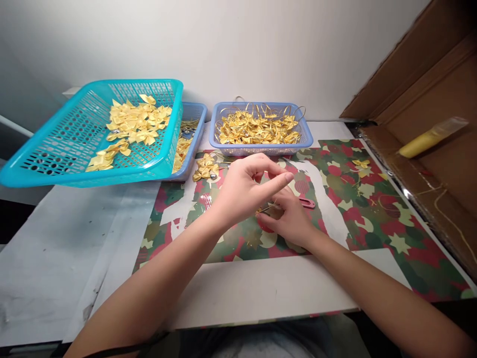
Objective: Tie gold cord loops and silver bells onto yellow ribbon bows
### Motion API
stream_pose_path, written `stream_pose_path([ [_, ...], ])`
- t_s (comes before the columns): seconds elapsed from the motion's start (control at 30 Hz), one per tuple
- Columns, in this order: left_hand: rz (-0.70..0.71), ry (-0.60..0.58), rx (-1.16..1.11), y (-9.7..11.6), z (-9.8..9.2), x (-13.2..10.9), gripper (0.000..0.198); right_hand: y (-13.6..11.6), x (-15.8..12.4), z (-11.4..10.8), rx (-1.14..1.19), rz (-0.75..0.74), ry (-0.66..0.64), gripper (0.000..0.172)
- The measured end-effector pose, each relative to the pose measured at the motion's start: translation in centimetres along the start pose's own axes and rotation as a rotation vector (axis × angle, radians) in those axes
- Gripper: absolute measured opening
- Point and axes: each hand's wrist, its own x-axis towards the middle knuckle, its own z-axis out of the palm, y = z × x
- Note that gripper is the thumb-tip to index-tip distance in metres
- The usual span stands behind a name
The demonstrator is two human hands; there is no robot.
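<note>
Over the middle of the patterned mat, my left hand is closed in a pinch, thumb tip against the bent index finger. What it holds, if anything, I cannot make out. Just below and to its right, my right hand is closed around a thin gold cord, which shows between thumb and fingers. The left hand partly covers the right fingertips. A pink snap-clip-shaped piece lies beside the right hand. Left of my hands, a few yellow ribbon bows rest on the mat.
A turquoise basket of yellow bows sits tilted over a blue basket at left. Another blue basket, with bows on gold cords, stands behind. A cardboard box holding a yellow tube edges the right side.
</note>
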Motion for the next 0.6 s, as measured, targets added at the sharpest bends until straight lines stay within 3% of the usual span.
stream_pose_path([
  [0.17,0.004,0.015,0.024,-0.4,-0.1,0.1,0.016,0.0,-0.1,-0.6,-0.016,-0.064,-0.054,0.024],
  [0.47,0.025,0.037,0.044,-0.7,-0.1,0.0,0.014,-1.1,-0.7,-0.5,-0.042,-0.090,0.067,0.018],
  [0.6,0.041,0.009,0.072,-0.6,-0.3,-0.6,0.014,-1.3,-1.5,-0.7,-0.143,-0.127,0.023,0.020],
])
